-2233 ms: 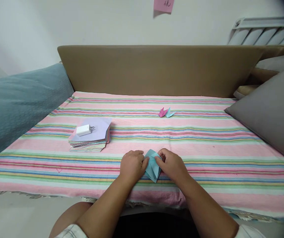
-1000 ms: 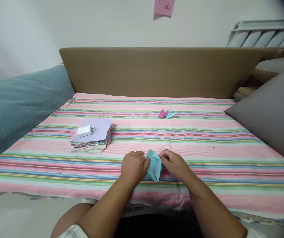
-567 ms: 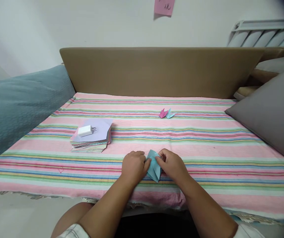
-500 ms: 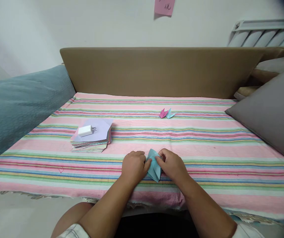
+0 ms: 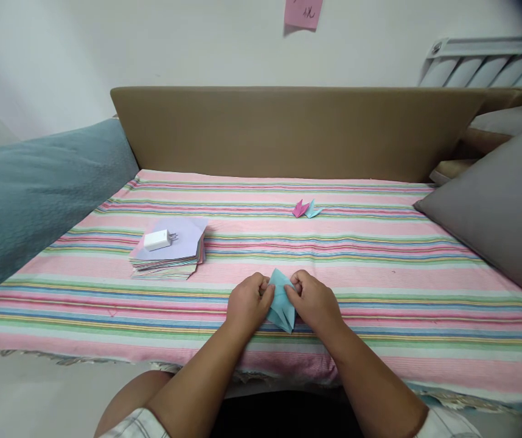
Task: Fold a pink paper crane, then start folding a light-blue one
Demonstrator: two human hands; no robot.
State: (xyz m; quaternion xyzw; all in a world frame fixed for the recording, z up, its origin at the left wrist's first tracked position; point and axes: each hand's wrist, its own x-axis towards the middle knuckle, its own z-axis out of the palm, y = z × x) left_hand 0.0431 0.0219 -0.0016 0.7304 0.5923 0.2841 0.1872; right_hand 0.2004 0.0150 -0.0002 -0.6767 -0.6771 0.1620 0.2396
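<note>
I list: blue sheet, part-folded, lower flaps unflattened; left hand, right hand, fingers closed on its edges; pink folded piece, pale-blue folded piece, both shaped.

On my feed, a white charger lies on a paper stack towards the left of the striped cloth. Farther back, right of centre, I see a pink fold just beside a pale blue fold. A brown backrest runs behind the cloth, with a teal cover on my left and a grey cushion on my right. Above, I can make out a pink note with dark writing on the white wall, and a white radiator at upper right.
</note>
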